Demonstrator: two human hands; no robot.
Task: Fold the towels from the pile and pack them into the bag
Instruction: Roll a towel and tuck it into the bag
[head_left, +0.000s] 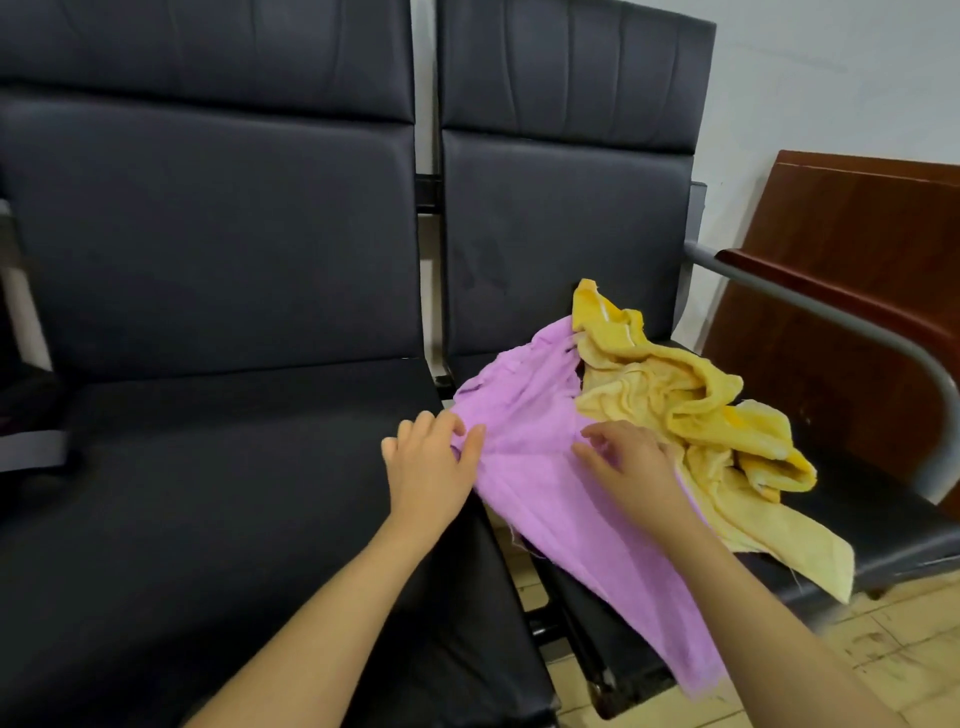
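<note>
Dark object (31, 415) at far left cut by frame edge, too blurred to identify

Legible markings: none found.
No text, label, brand, number or sign can be read on any surface in view.
</note>
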